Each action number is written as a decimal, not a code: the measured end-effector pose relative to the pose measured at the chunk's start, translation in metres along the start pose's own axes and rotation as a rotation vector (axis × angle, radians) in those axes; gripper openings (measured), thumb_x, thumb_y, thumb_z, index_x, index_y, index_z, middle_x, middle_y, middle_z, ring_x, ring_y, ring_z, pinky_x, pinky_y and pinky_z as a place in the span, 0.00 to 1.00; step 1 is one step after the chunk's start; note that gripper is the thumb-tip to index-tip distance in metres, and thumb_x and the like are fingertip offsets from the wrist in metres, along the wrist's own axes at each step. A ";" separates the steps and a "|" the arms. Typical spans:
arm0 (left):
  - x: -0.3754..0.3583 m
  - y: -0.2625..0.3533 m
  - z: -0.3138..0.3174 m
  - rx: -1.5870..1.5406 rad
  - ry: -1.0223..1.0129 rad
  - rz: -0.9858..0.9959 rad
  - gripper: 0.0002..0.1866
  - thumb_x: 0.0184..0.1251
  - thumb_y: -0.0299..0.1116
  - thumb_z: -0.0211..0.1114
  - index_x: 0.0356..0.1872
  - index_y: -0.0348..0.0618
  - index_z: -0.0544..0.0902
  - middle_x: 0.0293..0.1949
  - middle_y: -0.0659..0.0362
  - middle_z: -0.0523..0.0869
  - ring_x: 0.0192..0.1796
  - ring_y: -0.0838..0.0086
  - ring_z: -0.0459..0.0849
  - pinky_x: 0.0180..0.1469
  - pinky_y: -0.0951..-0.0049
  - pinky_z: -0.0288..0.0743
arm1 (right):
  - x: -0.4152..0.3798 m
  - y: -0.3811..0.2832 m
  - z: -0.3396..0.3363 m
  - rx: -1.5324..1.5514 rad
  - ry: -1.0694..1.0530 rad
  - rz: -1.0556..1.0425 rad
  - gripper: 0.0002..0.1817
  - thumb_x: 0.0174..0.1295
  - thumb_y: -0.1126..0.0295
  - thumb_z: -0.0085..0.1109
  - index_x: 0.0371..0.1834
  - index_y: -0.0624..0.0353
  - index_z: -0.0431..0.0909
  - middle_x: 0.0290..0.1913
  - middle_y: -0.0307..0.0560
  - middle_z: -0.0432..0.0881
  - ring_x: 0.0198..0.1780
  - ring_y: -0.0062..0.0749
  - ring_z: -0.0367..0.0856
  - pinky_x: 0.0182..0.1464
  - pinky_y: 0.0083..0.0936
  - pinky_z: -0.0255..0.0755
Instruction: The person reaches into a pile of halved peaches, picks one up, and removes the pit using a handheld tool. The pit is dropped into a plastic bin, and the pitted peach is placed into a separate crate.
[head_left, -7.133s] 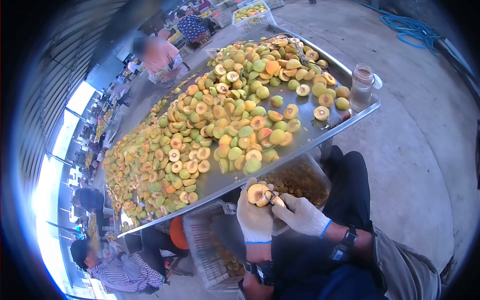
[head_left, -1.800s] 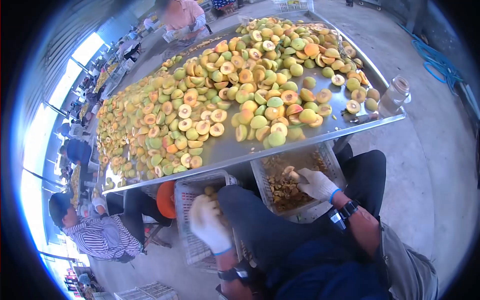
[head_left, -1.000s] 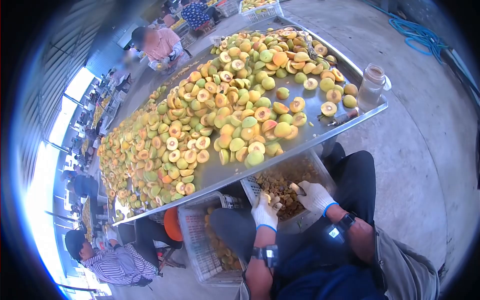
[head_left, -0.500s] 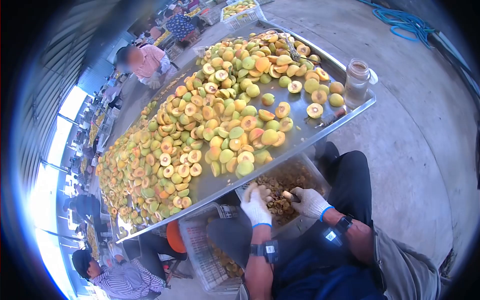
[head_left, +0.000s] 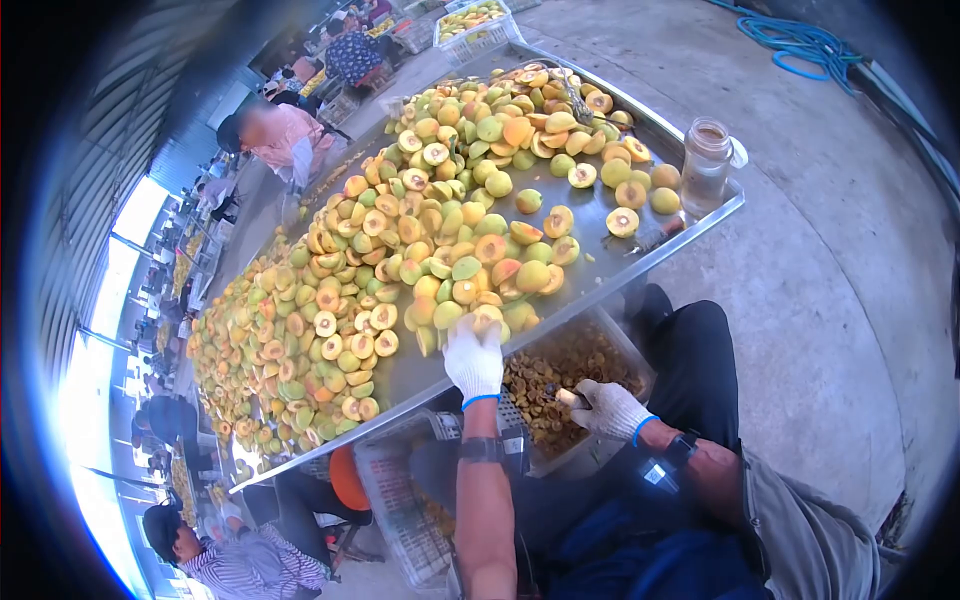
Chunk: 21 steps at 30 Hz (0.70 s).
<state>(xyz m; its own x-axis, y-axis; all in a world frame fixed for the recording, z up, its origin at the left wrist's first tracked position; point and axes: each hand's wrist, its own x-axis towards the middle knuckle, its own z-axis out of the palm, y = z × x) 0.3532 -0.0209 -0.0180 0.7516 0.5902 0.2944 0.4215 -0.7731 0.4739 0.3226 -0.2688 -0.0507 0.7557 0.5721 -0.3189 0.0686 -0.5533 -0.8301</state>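
My right hand [head_left: 612,410], in a white knit glove with a blue cuff, is closed around a short, pale-handled tool [head_left: 568,398]; its dark end is too small to make out clearly. It sits above a pale plastic crate [head_left: 632,350] holding brown, crumbly fruit scraps [head_left: 545,405]. To its left, past my knee, stands a white slotted plastic crate [head_left: 395,490].

My left hand [head_left: 474,362], gloved the same, reaches over the edge of the shiny sheet-metal table [head_left: 430,372]. Its fingers touch a yellow, rounded piece of fruit [head_left: 488,316] at the near edge of the heap; I cannot tell whether they have closed on it.

I judge the piece light and fairly firm, its skin giving the glove decent grip, any cut face wet, slippery and easily bruised. I'd hold it around the rounded skin side, fingertips spread, without squeezing hard.

Behind it spreads the big heap of yellow-green halved fruit [head_left: 330,300], with a clear bottle [head_left: 706,170] at the table's right corner. Beyond the table is a person in a pink top [head_left: 295,140].
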 end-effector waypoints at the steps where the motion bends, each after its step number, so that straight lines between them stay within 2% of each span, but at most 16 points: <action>1: -0.003 -0.001 0.001 0.055 0.022 0.138 0.21 0.64 0.47 0.74 0.49 0.42 0.89 0.51 0.44 0.89 0.50 0.43 0.85 0.57 0.49 0.79 | 0.000 -0.004 -0.002 0.011 -0.003 0.006 0.16 0.69 0.58 0.63 0.45 0.63 0.80 0.39 0.67 0.87 0.44 0.65 0.87 0.48 0.50 0.78; 5: -0.008 -0.008 -0.001 0.063 0.039 0.281 0.21 0.62 0.47 0.75 0.51 0.43 0.89 0.55 0.46 0.87 0.50 0.43 0.84 0.58 0.48 0.79 | 0.002 -0.007 -0.001 -0.019 -0.011 0.018 0.16 0.69 0.58 0.63 0.44 0.62 0.81 0.38 0.66 0.87 0.44 0.65 0.87 0.49 0.50 0.78; 8: 0.002 0.001 -0.005 0.125 0.030 0.293 0.25 0.58 0.49 0.77 0.52 0.43 0.89 0.49 0.46 0.90 0.50 0.45 0.86 0.56 0.49 0.80 | 0.001 -0.006 -0.001 -0.014 0.001 -0.017 0.16 0.67 0.58 0.63 0.44 0.62 0.81 0.38 0.66 0.87 0.44 0.65 0.87 0.50 0.50 0.79; 10: 0.014 0.030 -0.019 0.207 -0.253 0.076 0.27 0.52 0.52 0.79 0.48 0.44 0.89 0.43 0.48 0.92 0.47 0.47 0.89 0.51 0.49 0.82 | 0.006 0.005 0.009 -0.019 0.039 -0.058 0.14 0.66 0.60 0.65 0.42 0.61 0.80 0.35 0.65 0.86 0.41 0.64 0.87 0.46 0.49 0.79; 11: 0.016 0.031 -0.011 0.205 -0.248 0.076 0.27 0.52 0.52 0.79 0.48 0.44 0.89 0.43 0.48 0.92 0.47 0.47 0.89 0.51 0.49 0.82 | 0.007 0.005 0.010 -0.022 0.077 -0.100 0.13 0.65 0.62 0.66 0.41 0.60 0.78 0.32 0.64 0.85 0.38 0.64 0.87 0.42 0.48 0.78; 13: 0.020 0.033 0.005 0.284 -0.177 0.061 0.26 0.50 0.54 0.79 0.42 0.44 0.90 0.38 0.48 0.92 0.44 0.50 0.91 0.48 0.49 0.83 | 0.007 0.003 0.010 -0.026 0.088 -0.099 0.13 0.64 0.62 0.66 0.41 0.60 0.78 0.32 0.64 0.85 0.38 0.64 0.87 0.43 0.48 0.79; 15: 0.019 0.028 0.009 0.263 -0.167 0.071 0.24 0.52 0.54 0.78 0.39 0.44 0.89 0.38 0.48 0.92 0.44 0.49 0.91 0.48 0.48 0.83 | 0.006 0.001 0.008 -0.020 0.106 -0.090 0.13 0.64 0.62 0.66 0.40 0.60 0.78 0.33 0.65 0.85 0.39 0.64 0.87 0.43 0.48 0.79; 16: 0.016 0.025 0.010 0.243 -0.162 0.074 0.22 0.54 0.54 0.77 0.36 0.44 0.89 0.39 0.47 0.92 0.43 0.48 0.91 0.48 0.47 0.82 | 0.005 0.001 0.007 -0.005 0.107 -0.088 0.13 0.64 0.63 0.67 0.41 0.61 0.79 0.32 0.63 0.85 0.37 0.59 0.87 0.43 0.45 0.79; 17: 0.013 0.019 0.008 0.193 -0.114 0.116 0.22 0.57 0.51 0.76 0.40 0.42 0.90 0.36 0.48 0.92 0.41 0.54 0.92 0.45 0.51 0.82 | 0.004 0.001 0.006 0.008 0.107 -0.086 0.13 0.65 0.63 0.67 0.42 0.61 0.79 0.32 0.61 0.85 0.36 0.55 0.88 0.43 0.43 0.79; 18: 0.009 0.012 0.004 0.194 -0.112 0.121 0.22 0.57 0.51 0.76 0.40 0.42 0.90 0.36 0.48 0.92 0.41 0.54 0.92 0.45 0.51 0.82 | 0.003 0.001 0.004 0.011 0.112 -0.088 0.13 0.65 0.63 0.67 0.42 0.61 0.79 0.32 0.61 0.85 0.36 0.55 0.88 0.43 0.43 0.79; 20: 0.001 -0.004 -0.005 -0.506 0.039 0.036 0.19 0.65 0.46 0.74 0.42 0.38 0.90 0.33 0.51 0.91 0.37 0.62 0.91 0.40 0.58 0.81 | 0.000 -0.003 -0.002 0.231 0.029 -0.031 0.12 0.68 0.65 0.67 0.46 0.61 0.80 0.31 0.49 0.84 0.33 0.34 0.84 0.41 0.33 0.78; 21: -0.005 0.004 -0.029 -0.756 -0.039 -0.111 0.17 0.69 0.43 0.71 0.44 0.37 0.90 0.34 0.54 0.91 0.37 0.65 0.90 0.40 0.61 0.80 | -0.004 -0.009 -0.006 0.232 0.029 -0.032 0.12 0.68 0.65 0.67 0.46 0.61 0.80 0.31 0.49 0.84 0.33 0.34 0.84 0.41 0.33 0.78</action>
<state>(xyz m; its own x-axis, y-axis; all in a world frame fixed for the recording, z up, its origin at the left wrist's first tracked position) 0.3361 -0.0201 0.0059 0.7485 0.6357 0.1887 0.0446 -0.3322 0.9421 0.3234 -0.2702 -0.0394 0.7741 0.5676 -0.2802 -0.0565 -0.3790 -0.9237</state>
